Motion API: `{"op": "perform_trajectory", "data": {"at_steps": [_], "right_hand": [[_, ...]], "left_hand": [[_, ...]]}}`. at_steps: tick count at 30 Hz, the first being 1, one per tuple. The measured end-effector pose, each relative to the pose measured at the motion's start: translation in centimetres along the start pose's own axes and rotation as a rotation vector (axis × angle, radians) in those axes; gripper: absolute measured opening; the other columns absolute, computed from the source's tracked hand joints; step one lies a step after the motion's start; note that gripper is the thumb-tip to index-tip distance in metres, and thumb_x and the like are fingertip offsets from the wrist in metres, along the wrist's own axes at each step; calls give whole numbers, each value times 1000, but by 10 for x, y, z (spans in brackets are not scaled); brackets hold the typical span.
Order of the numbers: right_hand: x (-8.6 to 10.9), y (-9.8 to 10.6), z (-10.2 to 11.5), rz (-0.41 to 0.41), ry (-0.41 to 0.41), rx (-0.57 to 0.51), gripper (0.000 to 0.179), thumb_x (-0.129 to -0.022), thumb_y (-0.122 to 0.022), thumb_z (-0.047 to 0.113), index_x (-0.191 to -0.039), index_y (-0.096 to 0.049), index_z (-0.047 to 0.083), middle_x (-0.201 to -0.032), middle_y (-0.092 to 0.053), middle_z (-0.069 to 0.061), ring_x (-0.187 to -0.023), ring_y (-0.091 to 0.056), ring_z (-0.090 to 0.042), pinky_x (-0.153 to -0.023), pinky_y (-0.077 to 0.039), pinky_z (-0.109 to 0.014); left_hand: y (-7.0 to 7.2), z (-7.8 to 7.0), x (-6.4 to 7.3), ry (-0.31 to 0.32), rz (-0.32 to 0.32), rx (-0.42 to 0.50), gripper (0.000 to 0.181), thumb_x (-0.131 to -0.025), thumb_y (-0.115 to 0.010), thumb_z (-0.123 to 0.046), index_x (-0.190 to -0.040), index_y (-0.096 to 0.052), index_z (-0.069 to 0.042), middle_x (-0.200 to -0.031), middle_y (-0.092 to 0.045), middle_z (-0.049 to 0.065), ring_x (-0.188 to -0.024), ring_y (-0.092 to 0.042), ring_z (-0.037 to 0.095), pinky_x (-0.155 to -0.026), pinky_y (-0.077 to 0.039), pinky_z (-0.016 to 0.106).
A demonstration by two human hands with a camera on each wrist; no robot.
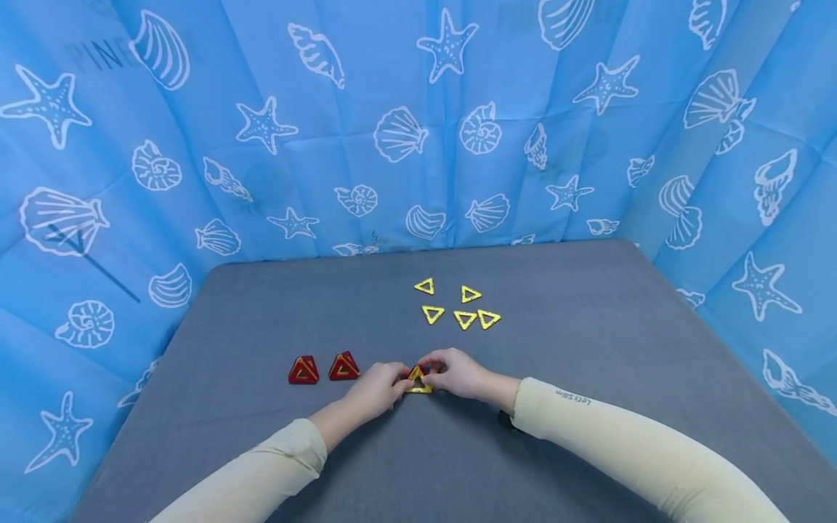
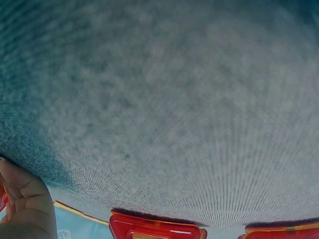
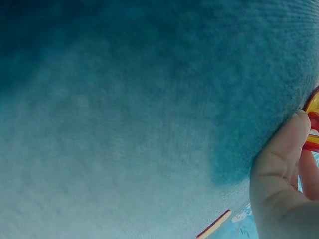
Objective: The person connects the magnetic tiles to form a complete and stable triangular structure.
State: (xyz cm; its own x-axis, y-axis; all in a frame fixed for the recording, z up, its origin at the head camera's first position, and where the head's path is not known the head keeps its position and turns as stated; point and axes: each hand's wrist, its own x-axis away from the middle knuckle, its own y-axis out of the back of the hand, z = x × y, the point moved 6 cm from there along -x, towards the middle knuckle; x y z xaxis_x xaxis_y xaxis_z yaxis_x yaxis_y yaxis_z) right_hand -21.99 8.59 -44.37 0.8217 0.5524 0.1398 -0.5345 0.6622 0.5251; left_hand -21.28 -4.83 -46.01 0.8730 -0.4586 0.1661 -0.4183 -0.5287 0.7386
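Between my hands, low over the grey table, stands a small triangular piece of yellow and red magnetic tiles. My left hand pinches its left side with thumb and fingers. From the right, my right hand grips it near the top, thumb in front and fingers behind. At the right wrist view's edge, the thumb of that hand lies against the red and yellow tiles. Left of my left hand sit two red pyramids of triangular tiles, one farther left and one nearer.
Several loose yellow triangle tiles lie flat beyond my hands, toward the back of the grey table. A blue curtain with white shells and starfish borders the table at the back and sides. A dark object shows under my right wrist.
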Motion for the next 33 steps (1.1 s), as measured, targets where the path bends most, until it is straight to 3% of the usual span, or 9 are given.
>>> {"op": "perform_trajectory", "data": {"at_steps": [11,17,24,33], "right_hand": [[-1,3,-3,26,-10,18,32,-86,-68,-2,-117,-63,-9,-79,-56,-2,-66,-50,-9,-58,-43,-23],[-3,6,-6,91,17,22,31,-88,-68,0,-119,-65,-6,-75,-57,0,-61,-48,-9,-54,-42,-23],[-10,10,-9,157,44,-2,21,-89,-67,0,-110,-70,-1,-70,-58,3,-58,-49,-11,-52,-42,-24],[-14,16,-14,105,-41,-18,16,-89,-68,4,-103,-64,-2,-74,-57,0,-62,-51,-11,-54,-44,-26]], "left_hand": [[0,-3,4,28,-10,-15,25,-95,-65,-22,-110,-67,-2,-62,-53,-4,-51,-50,8,-47,-37,23],[3,-3,8,-17,30,6,35,-90,-70,-12,-121,-61,2,-67,-53,-3,-54,-49,9,-50,-39,24],[4,-2,2,-74,74,-93,50,-87,-75,-15,-130,-56,0,-80,-50,-1,-69,-46,11,-62,-38,28],[0,1,-6,-53,46,-108,44,-85,-77,-26,-123,-64,-8,-73,-49,-4,-62,-44,10,-55,-33,24]]}}
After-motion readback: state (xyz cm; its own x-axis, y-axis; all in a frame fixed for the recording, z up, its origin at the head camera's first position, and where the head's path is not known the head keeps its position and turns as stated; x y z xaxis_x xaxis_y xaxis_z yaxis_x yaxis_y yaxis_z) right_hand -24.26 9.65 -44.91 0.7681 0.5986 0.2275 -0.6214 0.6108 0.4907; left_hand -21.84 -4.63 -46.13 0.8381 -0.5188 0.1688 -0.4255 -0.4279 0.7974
